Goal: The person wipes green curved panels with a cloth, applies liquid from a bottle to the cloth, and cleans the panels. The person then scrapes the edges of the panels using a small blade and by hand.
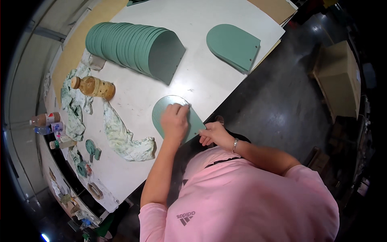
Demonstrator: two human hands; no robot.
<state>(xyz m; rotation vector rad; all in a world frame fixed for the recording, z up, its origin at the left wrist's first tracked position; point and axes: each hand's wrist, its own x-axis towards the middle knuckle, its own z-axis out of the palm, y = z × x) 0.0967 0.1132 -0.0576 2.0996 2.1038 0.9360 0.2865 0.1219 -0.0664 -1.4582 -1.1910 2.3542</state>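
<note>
Green arched panels lie in three groups on the white counter [133,101]. One panel [161,111] lies flat at the near edge. The left hand [175,121] presses on top of it, fingers curled over something too small to make out. The right hand [213,134] grips that panel's straight end at the counter's edge. One long fanned row of panels [133,46] leans together at the back; its count is hard to tell. A small flat stack [234,46] sits at the far right corner. One brown bottle [93,86] lies on its side beside stained rags [125,139]. Two smaller bottles [47,123] lie at the left rim, blurred.
</note>
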